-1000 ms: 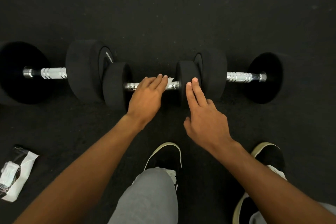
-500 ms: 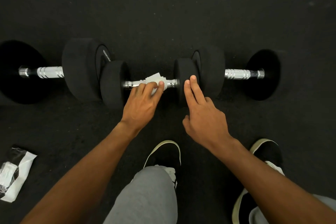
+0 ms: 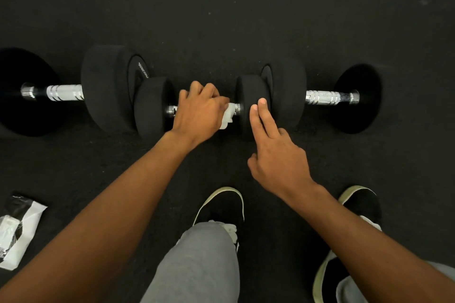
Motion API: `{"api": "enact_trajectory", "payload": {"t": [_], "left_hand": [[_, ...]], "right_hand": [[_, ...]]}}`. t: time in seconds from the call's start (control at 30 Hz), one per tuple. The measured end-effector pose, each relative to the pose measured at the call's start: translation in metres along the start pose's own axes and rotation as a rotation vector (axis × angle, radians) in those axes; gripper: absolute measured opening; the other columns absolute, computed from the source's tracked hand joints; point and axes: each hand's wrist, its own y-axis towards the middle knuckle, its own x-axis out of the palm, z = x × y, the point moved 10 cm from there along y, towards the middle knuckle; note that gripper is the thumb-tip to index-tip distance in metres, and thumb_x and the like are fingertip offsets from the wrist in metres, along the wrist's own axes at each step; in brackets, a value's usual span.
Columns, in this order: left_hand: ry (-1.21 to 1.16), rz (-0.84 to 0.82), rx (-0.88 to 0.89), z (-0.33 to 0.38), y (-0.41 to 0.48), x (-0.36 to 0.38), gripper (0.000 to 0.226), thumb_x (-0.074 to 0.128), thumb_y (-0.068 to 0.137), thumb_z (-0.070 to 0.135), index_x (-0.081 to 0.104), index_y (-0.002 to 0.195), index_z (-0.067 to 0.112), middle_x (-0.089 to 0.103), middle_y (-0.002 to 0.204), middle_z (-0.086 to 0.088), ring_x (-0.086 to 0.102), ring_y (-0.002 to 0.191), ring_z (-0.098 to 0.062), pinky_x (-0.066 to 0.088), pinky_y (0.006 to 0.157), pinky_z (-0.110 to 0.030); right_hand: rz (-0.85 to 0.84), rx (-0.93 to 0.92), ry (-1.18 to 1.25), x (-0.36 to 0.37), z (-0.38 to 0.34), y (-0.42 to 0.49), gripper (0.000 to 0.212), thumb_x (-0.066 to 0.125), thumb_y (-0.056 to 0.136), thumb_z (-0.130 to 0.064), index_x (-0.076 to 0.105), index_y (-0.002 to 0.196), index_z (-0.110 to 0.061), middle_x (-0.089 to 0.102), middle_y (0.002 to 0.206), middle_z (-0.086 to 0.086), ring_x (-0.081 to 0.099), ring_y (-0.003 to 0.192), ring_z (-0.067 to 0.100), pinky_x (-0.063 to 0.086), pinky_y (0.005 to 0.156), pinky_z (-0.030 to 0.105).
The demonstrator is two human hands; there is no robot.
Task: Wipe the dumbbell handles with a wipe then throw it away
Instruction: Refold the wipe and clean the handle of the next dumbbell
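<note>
On the speckled rubber floor (image 3: 221, 19), the left hand (image 3: 197, 113) curls its grip round a crumpled white wipe (image 3: 227, 117) on the chrome handle (image 3: 170, 110) of the near dumbbell (image 3: 152, 106); the right hand (image 3: 278, 155), fingers straight, presses its round matte head (image 3: 248, 91).

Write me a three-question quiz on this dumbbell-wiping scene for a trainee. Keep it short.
1. True or false: the left hand grips the wipe round the middle dumbbell's handle.
2. Two straight fingers of the right hand press on: A) the middle dumbbell's right head; B) the right dumbbell's handle; C) a shoe.
3. Fill in: the wipe packet lies on the floor at the person's ____ side.

Key: 1 true; 2 A; 3 left.
</note>
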Motion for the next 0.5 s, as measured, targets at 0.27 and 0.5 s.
{"api": "enact_trajectory", "payload": {"t": [0.27, 0.5], "left_hand": [[-0.082, -0.006, -0.035, -0.001, 0.002, 0.001, 0.031, 0.047, 0.102, 0.035, 0.068, 0.123, 0.024, 0.055, 0.113, -0.005, 0.046, 0.106, -0.028, 0.041, 0.082, -0.045], [-0.016, 0.186, 0.037, 0.008, -0.032, 0.008, 0.044, 0.071, 0.089, 0.019, 0.061, 0.131, 0.018, 0.059, 0.102, -0.009, 0.056, 0.088, -0.028, 0.044, 0.074, -0.045]], "right_hand": [[-0.033, 0.018, 0.017, 0.002, 0.001, 0.0, 0.097, 0.059, 0.088, -0.024, -0.008, 0.158, -0.023, -0.022, 0.164, -0.008, 0.052, 0.099, 0.016, 0.034, 0.056, 0.021], [-0.022, 0.019, 0.038, 0.003, 0.0, 0.0, 0.099, 0.061, 0.086, -0.022, -0.007, 0.158, -0.022, -0.022, 0.164, -0.008, 0.054, 0.101, 0.017, 0.038, 0.056, 0.022]]}}
